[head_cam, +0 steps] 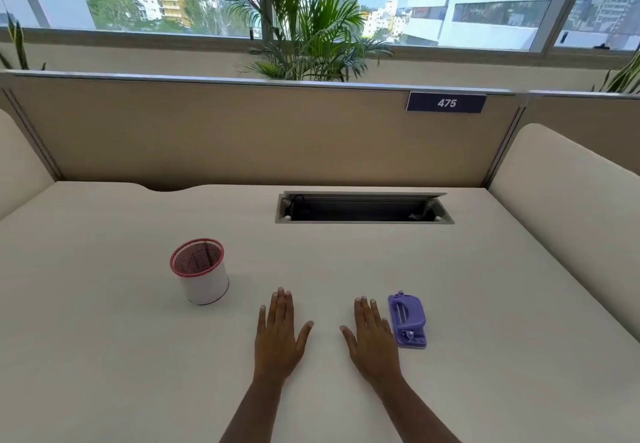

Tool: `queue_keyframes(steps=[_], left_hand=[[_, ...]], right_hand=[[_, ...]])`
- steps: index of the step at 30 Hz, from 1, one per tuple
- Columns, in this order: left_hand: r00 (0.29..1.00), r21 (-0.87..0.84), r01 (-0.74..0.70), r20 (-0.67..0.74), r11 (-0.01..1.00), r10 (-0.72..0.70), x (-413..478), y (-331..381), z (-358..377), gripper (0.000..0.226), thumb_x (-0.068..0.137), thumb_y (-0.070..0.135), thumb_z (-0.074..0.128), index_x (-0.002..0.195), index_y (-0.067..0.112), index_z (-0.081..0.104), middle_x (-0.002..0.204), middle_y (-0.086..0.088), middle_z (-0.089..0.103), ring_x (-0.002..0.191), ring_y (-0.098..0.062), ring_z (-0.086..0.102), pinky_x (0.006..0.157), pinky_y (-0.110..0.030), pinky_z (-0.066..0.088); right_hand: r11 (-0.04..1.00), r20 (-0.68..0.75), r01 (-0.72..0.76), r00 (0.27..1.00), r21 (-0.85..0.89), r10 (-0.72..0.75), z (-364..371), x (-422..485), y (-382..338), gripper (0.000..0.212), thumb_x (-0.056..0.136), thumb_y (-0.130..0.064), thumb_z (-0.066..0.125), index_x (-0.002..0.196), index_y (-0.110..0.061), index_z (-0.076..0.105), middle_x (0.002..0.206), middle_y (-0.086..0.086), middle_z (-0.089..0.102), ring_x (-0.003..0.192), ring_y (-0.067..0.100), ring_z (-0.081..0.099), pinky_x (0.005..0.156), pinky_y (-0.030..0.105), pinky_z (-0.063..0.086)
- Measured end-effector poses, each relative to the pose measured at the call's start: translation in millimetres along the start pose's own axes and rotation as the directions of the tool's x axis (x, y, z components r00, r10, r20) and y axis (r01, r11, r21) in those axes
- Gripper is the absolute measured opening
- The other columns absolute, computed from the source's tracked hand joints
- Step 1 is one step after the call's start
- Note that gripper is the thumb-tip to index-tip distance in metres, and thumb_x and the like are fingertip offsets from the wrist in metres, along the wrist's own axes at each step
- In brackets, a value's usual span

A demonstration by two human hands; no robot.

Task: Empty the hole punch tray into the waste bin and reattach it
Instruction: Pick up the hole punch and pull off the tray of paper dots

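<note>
A small purple hole punch (407,319) lies flat on the cream desk (346,269), just right of my right hand (372,335). That hand rests palm down with fingers spread, its little finger close beside the punch; whether it touches I cannot tell. My left hand (280,333) also lies flat and open near the desk's middle, holding nothing. A small white cylindrical waste bin (201,271) with a red rim stands upright to the left, a hand's length from my left hand. The punch's tray is not separately visible.
An open cable slot (363,207) is cut into the desk behind the hands. A beige partition (242,131) with a label reading 475 closes the far edge, with padded side panels left and right. Plants and windows lie beyond.
</note>
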State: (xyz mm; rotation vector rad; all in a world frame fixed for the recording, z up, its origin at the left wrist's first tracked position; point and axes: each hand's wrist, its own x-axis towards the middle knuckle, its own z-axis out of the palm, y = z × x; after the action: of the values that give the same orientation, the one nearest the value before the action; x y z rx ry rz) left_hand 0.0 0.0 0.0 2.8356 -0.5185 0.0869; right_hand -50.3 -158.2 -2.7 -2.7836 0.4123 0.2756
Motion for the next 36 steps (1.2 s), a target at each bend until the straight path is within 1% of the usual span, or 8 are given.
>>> queue_keyframes(steps=[4,6,11,15,21,25,29,36], left_hand=[[0.997,0.002,0.074,-0.006,0.997,-0.074,-0.9,-3.5,8.5,0.112,0.072,0.064,-0.03,0.142,0.002,0.032,0.151,-0.017,0.029,0.139,-0.028,0.036,0.117,-0.035,0.019],[0.996,-0.02,0.062,0.063,0.998,-0.06,0.1,-3.1,9.2,0.113,0.073,0.064,-0.029,0.139,0.002,0.038,0.148,-0.019,0.035,0.136,-0.03,0.04,0.115,-0.039,0.027],[0.992,0.053,0.044,0.119,0.998,-0.05,-5.8,-2.8,6.4,0.091,0.095,0.047,-0.007,0.104,0.003,0.072,0.111,-0.011,0.073,0.099,-0.023,0.071,0.094,-0.038,0.043],[0.99,0.055,0.05,0.129,0.997,-0.057,-5.5,-4.8,12.4,0.09,0.095,0.046,-0.006,0.105,0.002,0.071,0.111,-0.013,0.072,0.099,-0.025,0.071,0.075,-0.043,0.058],[0.992,0.043,0.064,0.108,0.997,-0.068,-1.4,-3.8,13.2,0.095,0.092,0.052,-0.011,0.116,-0.001,0.064,0.123,-0.018,0.065,0.11,-0.031,0.065,0.086,-0.046,0.053],[0.989,-0.03,0.076,0.13,0.997,-0.072,2.8,-3.2,24.9,0.122,0.053,0.064,-0.044,0.149,0.01,0.008,0.16,-0.011,0.004,0.148,-0.026,0.005,0.121,-0.035,0.005],[0.994,-0.073,0.092,0.057,0.993,-0.088,1.8,9.6,20.1,0.082,0.084,0.06,-0.01,0.15,0.014,0.009,0.16,-0.008,0.002,0.148,-0.022,0.0,0.12,-0.032,0.001],[0.994,-0.285,0.102,0.002,0.953,-0.106,3.6,28.1,7.6,0.052,0.1,0.031,0.027,0.148,0.014,0.017,0.16,-0.006,0.009,0.148,-0.017,0.002,0.119,-0.025,0.0]], right_hand=[[0.999,-0.176,0.009,0.984,-0.049,-0.018,1.3,-0.4,3.0,0.093,0.093,-0.047,-0.01,0.109,-0.004,0.071,0.115,0.009,0.072,0.106,0.022,0.069,0.08,0.036,0.058],[0.996,-0.2,0.009,0.979,-0.092,-0.028,8.0,-2.1,5.5,0.089,0.096,-0.042,-0.005,0.096,-0.006,0.077,0.102,0.004,0.077,0.093,0.019,0.074,0.07,0.035,0.06],[0.993,-0.208,0.007,0.978,-0.118,-0.031,8.6,-1.0,5.3,0.092,0.093,-0.047,-0.009,0.108,-0.006,0.072,0.114,0.009,0.073,0.105,0.023,0.069,0.082,0.039,0.057],[0.998,-0.127,0.051,0.99,-0.024,-0.054,16.5,7.5,11.1,0.113,0.059,-0.063,-0.031,0.149,-0.012,0.015,0.16,0.006,0.014,0.148,0.024,0.011,0.121,0.036,0.009],[0.996,-0.224,0.085,0.971,-0.001,-0.083,10.5,6.5,10.2,0.056,0.098,-0.035,0.033,0.146,-0.009,0.026,0.157,0.01,0.024,0.146,0.021,0.022,0.119,0.029,0.019],[0.984,-0.562,0.174,0.81,-0.039,-0.165,-15.4,2.3,16.8,0.033,0.057,0.003,0.084,0.089,-0.001,0.076,0.094,0.017,0.077,0.085,0.028,0.075,0.066,0.036,0.062],[0.985,-0.676,0.092,0.736,0.146,0.032,-38.2,6.8,40.7,0.027,0.072,0.009,0.07,0.099,0.007,0.071,0.107,0.025,0.069,0.101,0.037,0.067,0.083,0.045,0.057],[0.602,-0.19,-0.252,0.797,0.758,0.573,-56.6,6.9,64.6,0.045,0.095,-0.018,0.044,0.136,0.001,0.041,0.126,0.026,0.057,0.116,0.037,0.053,0.09,0.038,0.044]])
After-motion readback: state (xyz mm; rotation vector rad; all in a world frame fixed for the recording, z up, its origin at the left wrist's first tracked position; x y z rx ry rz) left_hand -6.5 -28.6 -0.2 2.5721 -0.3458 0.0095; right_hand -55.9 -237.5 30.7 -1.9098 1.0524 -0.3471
